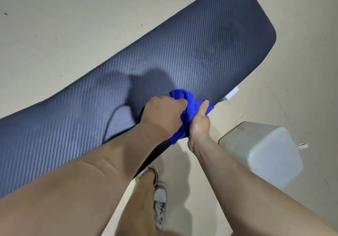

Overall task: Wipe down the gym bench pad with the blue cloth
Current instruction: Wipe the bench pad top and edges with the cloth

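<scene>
The dark bench pad (pixel 164 52) with a woven carbon-like texture runs diagonally from lower left to upper right. A bunched blue cloth (pixel 190 105) sits at the pad's near edge, held between both hands. My left hand (pixel 161 115) is closed over the cloth from the left, knuckles up. My right hand (pixel 200 120) grips the cloth from the right, thumb pointing up along it. A tail of the cloth hangs below the hands over the pad's side.
A translucent white plastic container (pixel 265 151) stands on the pale floor to the right of my arms. A white bench part (pixel 233 94) sticks out under the pad's right edge. My leg and grey sneaker (pixel 160 199) are below the pad's edge.
</scene>
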